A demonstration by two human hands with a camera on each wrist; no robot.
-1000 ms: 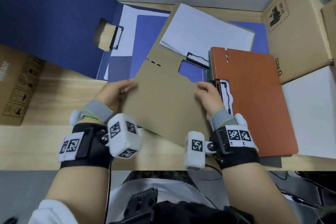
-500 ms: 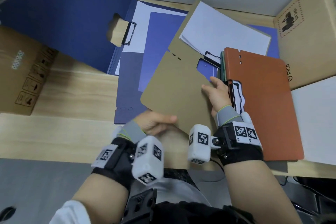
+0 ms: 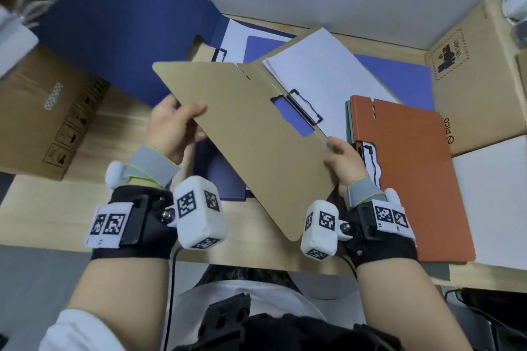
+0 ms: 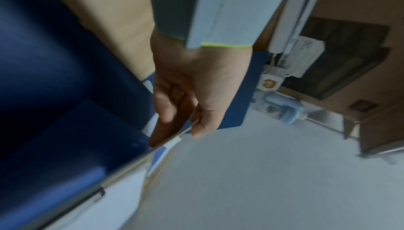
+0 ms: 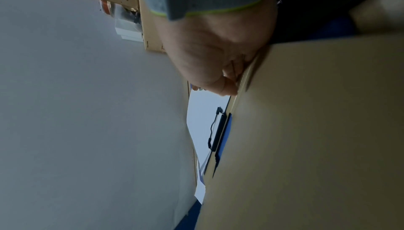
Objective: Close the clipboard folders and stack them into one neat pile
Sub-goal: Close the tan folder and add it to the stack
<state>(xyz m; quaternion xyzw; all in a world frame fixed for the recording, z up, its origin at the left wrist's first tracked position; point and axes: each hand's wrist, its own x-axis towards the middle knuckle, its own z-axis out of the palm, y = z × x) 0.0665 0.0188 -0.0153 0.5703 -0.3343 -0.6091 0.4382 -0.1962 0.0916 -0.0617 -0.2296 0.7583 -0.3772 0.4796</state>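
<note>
Our left hand [image 3: 171, 128] pinches the far-left edge of the tan folder [image 3: 256, 134], thumb on top and fingers beneath, as the left wrist view confirms. Our right hand [image 3: 343, 162] grips the same folder at its near-right edge, close to the spine end, thumb on the cover. Between them we hold the cover [image 3: 251, 145] raised and tilted above the desk [image 3: 57, 208], partly folded over; its long axis runs from far left to near right. Inside, white sheets [image 3: 322, 65] sit under a black wire clip [image 3: 303, 107]. Just right of our right hand lies the closed orange folder [image 3: 407, 174], flat on another closed folder, its long axis running away from us. Behind and under the tan one, the blue folder [image 3: 119, 23] lies open, with paper inside. Cardboard boxes [image 3: 37, 111] hem the desk at left and right; bare wood shows near us on the left.
</note>
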